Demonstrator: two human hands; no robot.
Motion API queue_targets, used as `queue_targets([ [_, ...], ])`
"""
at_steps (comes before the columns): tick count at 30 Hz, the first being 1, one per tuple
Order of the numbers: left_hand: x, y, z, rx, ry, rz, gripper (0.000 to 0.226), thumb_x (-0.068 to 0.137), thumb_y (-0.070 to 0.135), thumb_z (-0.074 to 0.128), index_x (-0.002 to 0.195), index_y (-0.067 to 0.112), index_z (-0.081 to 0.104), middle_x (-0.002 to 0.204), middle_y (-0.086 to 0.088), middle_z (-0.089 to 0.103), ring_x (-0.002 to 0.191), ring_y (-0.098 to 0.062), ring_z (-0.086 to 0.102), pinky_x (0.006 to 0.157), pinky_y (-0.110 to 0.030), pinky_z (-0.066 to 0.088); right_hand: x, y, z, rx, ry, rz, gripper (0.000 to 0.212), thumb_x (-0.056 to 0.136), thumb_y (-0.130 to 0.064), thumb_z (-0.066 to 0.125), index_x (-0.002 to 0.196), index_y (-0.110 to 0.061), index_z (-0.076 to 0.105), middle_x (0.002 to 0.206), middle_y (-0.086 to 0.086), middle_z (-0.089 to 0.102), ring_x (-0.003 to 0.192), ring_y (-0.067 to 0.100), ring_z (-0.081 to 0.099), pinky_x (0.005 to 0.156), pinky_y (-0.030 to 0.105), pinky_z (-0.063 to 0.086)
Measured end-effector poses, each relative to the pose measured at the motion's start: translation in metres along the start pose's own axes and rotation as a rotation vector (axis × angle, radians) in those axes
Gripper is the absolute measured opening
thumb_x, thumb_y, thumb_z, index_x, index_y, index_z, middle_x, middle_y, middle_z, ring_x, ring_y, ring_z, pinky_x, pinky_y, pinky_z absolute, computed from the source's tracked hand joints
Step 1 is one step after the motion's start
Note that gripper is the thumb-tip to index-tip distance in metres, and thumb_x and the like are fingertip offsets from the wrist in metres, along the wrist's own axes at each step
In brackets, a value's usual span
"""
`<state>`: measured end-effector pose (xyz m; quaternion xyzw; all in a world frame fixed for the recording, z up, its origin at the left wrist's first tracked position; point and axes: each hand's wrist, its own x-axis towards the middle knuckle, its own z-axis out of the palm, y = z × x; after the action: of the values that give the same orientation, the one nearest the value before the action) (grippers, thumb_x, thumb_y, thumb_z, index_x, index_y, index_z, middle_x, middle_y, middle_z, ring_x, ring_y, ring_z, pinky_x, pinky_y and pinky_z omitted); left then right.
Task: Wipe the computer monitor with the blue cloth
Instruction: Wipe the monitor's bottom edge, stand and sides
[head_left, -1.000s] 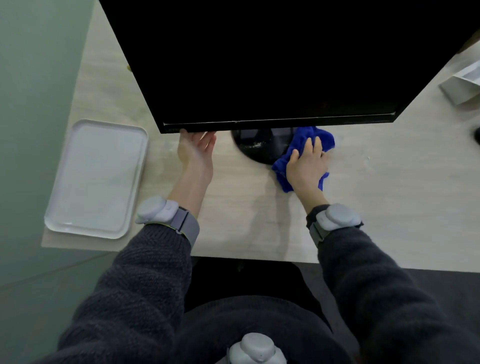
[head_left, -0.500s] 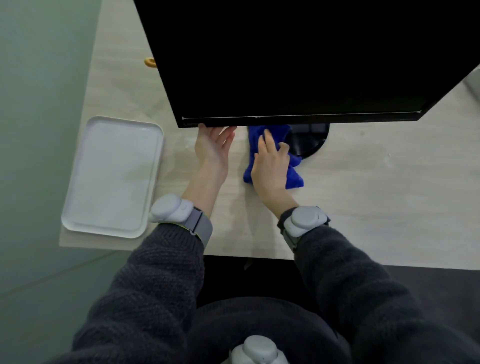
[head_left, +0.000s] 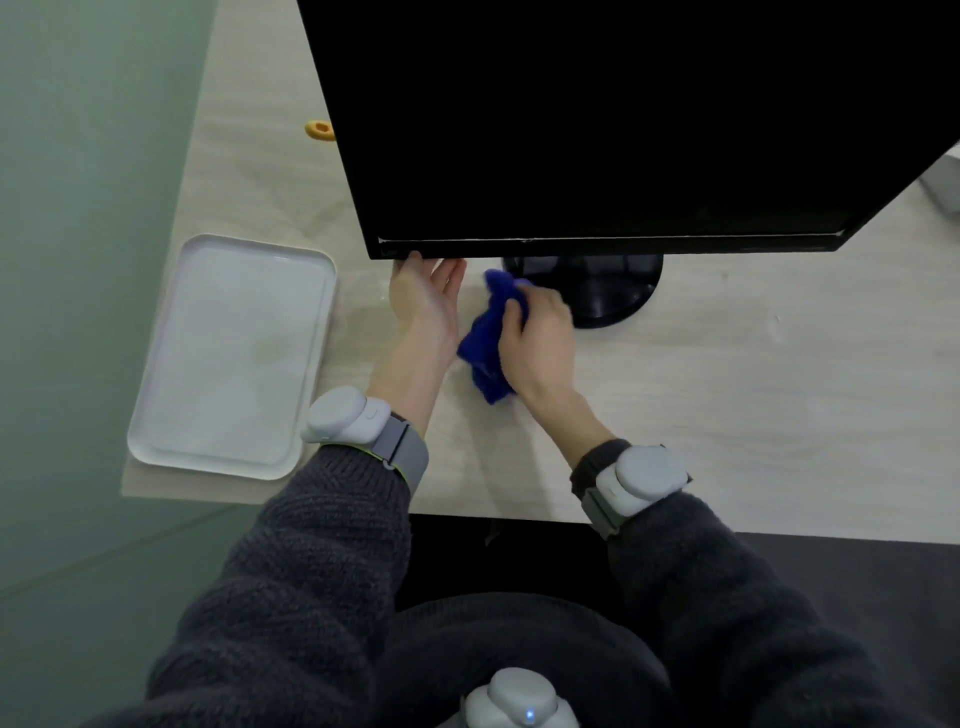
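The black monitor fills the top of the view, its screen dark and its lower edge facing me. Its round black stand sits on the pale wooden desk. My left hand reaches up under the monitor's lower left corner, fingers straight and touching the bottom edge. My right hand grips the bunched blue cloth just left of the stand, fingers curled round it. Part of the cloth hangs below my palm onto the desk.
A white rectangular tray lies at the desk's left front corner. A small orange ring-shaped object sits on the desk behind the monitor's left side. A grey object shows at the right edge. A green wall runs along the left.
My right hand moved the cloth from the right of the stand to its left, then curled from flat into a grip on it. My left hand stayed at the monitor's lower corner.
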<state>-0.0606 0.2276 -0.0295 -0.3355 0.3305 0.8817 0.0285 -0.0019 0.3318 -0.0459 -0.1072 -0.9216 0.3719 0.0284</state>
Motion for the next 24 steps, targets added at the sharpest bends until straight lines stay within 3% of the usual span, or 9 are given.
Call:
queue_targets([
  [5,0.0,0.002,0.001,0.007,0.025,0.01,0.038,0.102,0.01,0.028,0.138,0.002,0.037,0.103,-0.01,0.057,0.101,-0.028,0.056,0.096,-0.036,0.045,0.011,-0.019,-0.024,0.195,0.376,0.116,0.026,0.096,-0.018,0.051,0.118,-0.003,0.053,0.116,0.01,0.051,0.104,0.019,0.052,0.086,0.023,0.041],
  [9,0.001,0.006,-0.002,0.1,0.044,-0.004,0.037,0.101,0.01,0.026,0.134,0.002,0.042,0.1,-0.007,0.06,0.091,-0.022,0.06,0.091,-0.033,0.047,0.027,-0.027,-0.024,0.243,0.432,0.16,0.026,0.096,-0.019,0.052,0.116,-0.002,0.052,0.117,0.01,0.049,0.104,0.021,0.053,0.088,0.029,0.046],
  [11,0.001,0.006,-0.003,0.239,0.076,-0.003,0.036,0.1,0.01,0.027,0.13,0.004,0.047,0.101,-0.005,0.062,0.083,-0.016,0.06,0.081,-0.027,0.045,0.031,-0.03,-0.018,0.211,0.437,0.153,0.025,0.095,-0.018,0.053,0.114,-0.001,0.053,0.115,0.011,0.05,0.101,0.023,0.054,0.084,0.028,0.046],
  [13,0.002,0.007,-0.007,0.368,0.108,-0.002,0.033,0.1,0.013,0.029,0.125,0.009,0.05,0.106,-0.002,0.062,0.08,-0.012,0.057,0.081,-0.029,0.04,0.029,-0.035,-0.01,0.177,0.436,0.125,0.023,0.094,-0.015,0.055,0.111,0.0,0.054,0.113,0.013,0.051,0.1,0.024,0.054,0.081,0.026,0.043],
  [17,0.004,0.007,-0.012,0.431,0.098,-0.015,0.027,0.101,0.017,0.029,0.119,0.016,0.049,0.11,0.0,0.06,0.081,-0.011,0.053,0.087,-0.028,0.035,0.02,-0.04,0.005,0.129,0.374,0.068,0.023,0.092,-0.011,0.057,0.111,0.003,0.056,0.112,0.016,0.054,0.099,0.027,0.053,0.082,0.029,0.043],
  [20,0.004,0.008,-0.012,0.384,0.058,-0.045,0.03,0.101,0.018,0.03,0.124,0.014,0.049,0.11,0.001,0.059,0.083,-0.011,0.051,0.081,-0.028,0.039,0.013,-0.043,0.016,0.089,0.292,-0.037,0.02,0.092,-0.008,0.057,0.108,0.003,0.058,0.109,0.018,0.056,0.095,0.03,0.054,0.081,0.036,0.045],
  [22,0.005,0.009,-0.014,0.367,0.037,-0.06,0.028,0.1,0.017,0.033,0.12,0.014,0.051,0.105,0.002,0.062,0.08,-0.011,0.049,0.077,-0.026,0.038,0.006,-0.041,0.026,0.016,0.081,-0.104,0.019,0.093,-0.009,0.053,0.108,0.001,0.059,0.109,0.018,0.058,0.097,0.032,0.053,0.082,0.04,0.045],
  [24,0.008,0.013,-0.019,0.43,0.038,-0.053,0.027,0.098,0.016,0.037,0.118,0.011,0.053,0.098,0.004,0.065,0.081,-0.011,0.051,0.083,-0.026,0.037,-0.003,-0.034,0.034,-0.038,-0.102,-0.066,0.022,0.095,-0.013,0.049,0.111,-0.002,0.059,0.113,0.014,0.057,0.101,0.029,0.053,0.084,0.038,0.045],
])
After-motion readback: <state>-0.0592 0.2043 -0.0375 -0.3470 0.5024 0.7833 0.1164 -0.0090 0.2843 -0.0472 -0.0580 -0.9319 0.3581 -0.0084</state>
